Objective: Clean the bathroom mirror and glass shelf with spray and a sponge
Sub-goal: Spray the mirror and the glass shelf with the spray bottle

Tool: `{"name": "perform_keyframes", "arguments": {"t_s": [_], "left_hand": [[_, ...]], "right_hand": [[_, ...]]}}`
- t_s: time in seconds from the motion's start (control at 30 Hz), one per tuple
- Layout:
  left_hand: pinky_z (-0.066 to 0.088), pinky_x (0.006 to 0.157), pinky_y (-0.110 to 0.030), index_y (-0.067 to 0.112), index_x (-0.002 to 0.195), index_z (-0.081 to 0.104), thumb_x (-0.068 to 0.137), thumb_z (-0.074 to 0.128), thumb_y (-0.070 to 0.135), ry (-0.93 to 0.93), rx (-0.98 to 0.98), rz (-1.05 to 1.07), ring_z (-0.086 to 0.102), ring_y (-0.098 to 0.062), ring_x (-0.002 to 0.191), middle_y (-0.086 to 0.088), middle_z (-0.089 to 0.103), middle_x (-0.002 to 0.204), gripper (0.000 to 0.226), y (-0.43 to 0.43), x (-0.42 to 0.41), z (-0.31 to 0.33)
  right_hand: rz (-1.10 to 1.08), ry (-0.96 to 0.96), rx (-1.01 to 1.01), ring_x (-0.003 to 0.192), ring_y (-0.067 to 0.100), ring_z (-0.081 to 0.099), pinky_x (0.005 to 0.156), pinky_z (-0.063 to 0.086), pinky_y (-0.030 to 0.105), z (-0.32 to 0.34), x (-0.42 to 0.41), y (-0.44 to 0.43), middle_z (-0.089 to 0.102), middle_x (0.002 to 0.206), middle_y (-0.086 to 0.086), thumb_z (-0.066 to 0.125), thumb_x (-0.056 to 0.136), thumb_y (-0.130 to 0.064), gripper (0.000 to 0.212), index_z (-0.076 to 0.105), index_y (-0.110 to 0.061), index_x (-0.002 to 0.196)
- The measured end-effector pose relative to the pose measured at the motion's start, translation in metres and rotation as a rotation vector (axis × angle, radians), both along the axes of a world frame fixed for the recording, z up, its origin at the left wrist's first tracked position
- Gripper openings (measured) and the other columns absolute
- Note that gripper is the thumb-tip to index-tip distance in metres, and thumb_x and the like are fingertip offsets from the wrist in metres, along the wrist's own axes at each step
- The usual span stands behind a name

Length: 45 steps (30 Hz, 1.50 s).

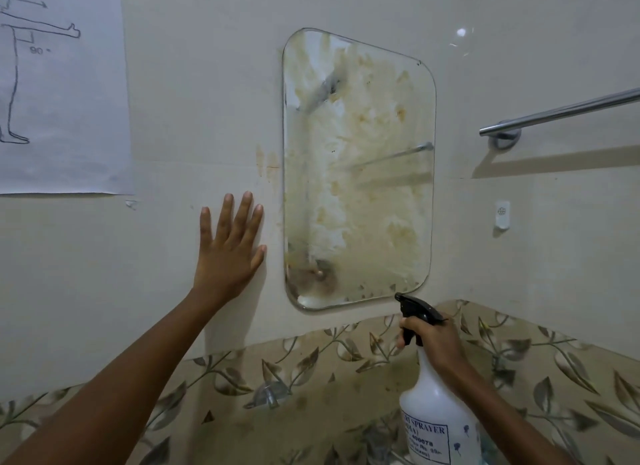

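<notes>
A rounded rectangular wall mirror (358, 174), smeared with yellow-brown stains and white streaks, hangs at the centre of the frame on a cream tiled wall (207, 101). The left hand (230, 253) lies flat against that wall just beside the mirror's lower left edge, fingers spread wide and holding nothing. At the lower right, the right hand (434, 340) grips the neck of a white plastic spray bottle with a black trigger head (438, 412), a finger curled over the trigger, the nozzle pointing toward the mirror's bottom right corner. A chrome towel bar (561, 113) runs along the upper right. A paper sheet with a line-drawn figure (65, 94) hangs upper left. A leaf-patterned tile band (311, 378) crosses below.
</notes>
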<state>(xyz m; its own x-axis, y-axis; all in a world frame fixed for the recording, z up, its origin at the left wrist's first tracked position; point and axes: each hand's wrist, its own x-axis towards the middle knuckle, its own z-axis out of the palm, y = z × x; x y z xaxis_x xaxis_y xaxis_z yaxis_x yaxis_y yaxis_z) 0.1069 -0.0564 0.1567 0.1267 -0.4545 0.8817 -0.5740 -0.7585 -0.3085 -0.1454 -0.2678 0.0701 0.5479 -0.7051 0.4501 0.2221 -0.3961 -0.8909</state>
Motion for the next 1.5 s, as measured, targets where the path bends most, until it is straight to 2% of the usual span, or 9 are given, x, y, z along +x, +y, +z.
{"name": "perform_keyframes", "arguments": {"t_s": [0.13, 0.43, 0.53, 0.77, 0.87, 1.1, 1.27, 1.4, 1.5], "left_hand": [[0.004, 0.113, -0.060, 0.012, 0.149, 0.004, 0.093, 0.016, 0.047, -0.002, 0.004, 0.001, -0.003, -0.034, 0.145, -0.012, -0.002, 0.158, 0.067, -0.001, 0.000, 0.000], [0.002, 0.113, -0.060, 0.010, 0.149, 0.009, 0.092, 0.017, 0.047, -0.042, -0.004, 0.000, -0.001, -0.035, 0.145, -0.014, 0.002, 0.158, 0.069, -0.003, 0.003, 0.000], [0.003, 0.114, -0.060, 0.010, 0.149, 0.010, 0.092, 0.017, 0.047, -0.044, -0.005, 0.004, 0.000, -0.035, 0.145, -0.014, 0.003, 0.158, 0.068, -0.002, 0.004, 0.000], [0.004, 0.113, -0.060, 0.010, 0.149, 0.009, 0.092, 0.018, 0.047, -0.070, -0.006, 0.021, 0.001, -0.036, 0.145, -0.014, 0.004, 0.158, 0.068, -0.002, 0.005, -0.002], [0.003, 0.113, -0.060, 0.010, 0.149, 0.008, 0.093, 0.018, 0.046, -0.077, -0.002, 0.026, 0.001, -0.036, 0.145, -0.014, 0.004, 0.158, 0.068, -0.002, 0.005, -0.002], [0.004, 0.113, -0.061, 0.010, 0.149, 0.008, 0.093, 0.019, 0.047, -0.073, 0.006, 0.033, 0.001, -0.036, 0.145, -0.015, 0.004, 0.158, 0.068, -0.001, 0.005, 0.000], [0.004, 0.113, -0.060, 0.010, 0.149, 0.008, 0.093, 0.018, 0.047, -0.064, 0.014, 0.039, 0.000, -0.036, 0.145, -0.015, 0.004, 0.158, 0.068, 0.000, 0.004, 0.000], [0.004, 0.113, -0.061, 0.010, 0.149, 0.009, 0.093, 0.018, 0.047, -0.052, 0.019, 0.030, 0.001, -0.036, 0.145, -0.015, 0.004, 0.158, 0.068, 0.000, 0.004, 0.001], [0.004, 0.113, -0.060, 0.010, 0.149, 0.010, 0.093, 0.018, 0.047, -0.054, 0.018, 0.033, 0.001, -0.036, 0.145, -0.015, 0.004, 0.158, 0.068, 0.000, 0.004, 0.001]], "right_hand": [[-0.049, -0.009, 0.050, 0.057, 0.026, 0.061, 0.067, 0.048, 0.035, -0.007, -0.010, -0.028, 0.064, 0.056, 0.019, 0.051, 0.083, 0.004, 0.027, 0.063, 0.012, 0.059], [-0.270, -0.051, 0.148, 0.059, 0.029, 0.057, 0.065, 0.047, 0.035, 0.000, -0.027, -0.078, 0.061, 0.057, 0.019, 0.052, 0.082, 0.004, 0.023, 0.061, 0.011, 0.061], [-0.241, -0.064, 0.178, 0.066, 0.028, 0.058, 0.064, 0.045, 0.030, 0.009, -0.031, -0.088, 0.063, 0.066, 0.018, 0.050, 0.084, 0.005, 0.020, 0.062, 0.010, 0.069], [-0.172, -0.128, 0.119, 0.054, 0.023, 0.060, 0.072, 0.045, 0.032, 0.040, -0.028, -0.095, 0.064, 0.050, 0.012, 0.054, 0.081, 0.000, 0.020, 0.063, 0.005, 0.064], [-0.063, -0.136, 0.076, 0.072, 0.030, 0.062, 0.080, 0.045, 0.035, 0.054, -0.027, -0.086, 0.067, 0.065, 0.022, 0.050, 0.081, 0.001, 0.017, 0.063, 0.002, 0.070], [0.018, -0.104, -0.015, 0.036, 0.008, 0.049, 0.044, 0.040, 0.011, 0.064, -0.023, -0.053, 0.058, 0.058, 0.022, 0.045, 0.083, 0.007, 0.019, 0.058, 0.007, 0.070], [-0.054, -0.135, 0.059, 0.061, 0.023, 0.061, 0.059, 0.047, 0.018, 0.068, -0.021, -0.063, 0.067, 0.056, 0.014, 0.047, 0.081, 0.003, 0.020, 0.061, 0.001, 0.068], [-0.181, -0.137, 0.082, 0.067, 0.032, 0.058, 0.084, 0.046, 0.038, 0.077, -0.023, -0.083, 0.064, 0.046, 0.009, 0.053, 0.077, -0.001, 0.016, 0.063, 0.002, 0.065], [-0.170, -0.110, 0.073, 0.067, 0.026, 0.061, 0.080, 0.048, 0.029, 0.084, -0.026, -0.088, 0.067, 0.052, 0.012, 0.051, 0.077, -0.002, 0.014, 0.064, 0.000, 0.071]]}}
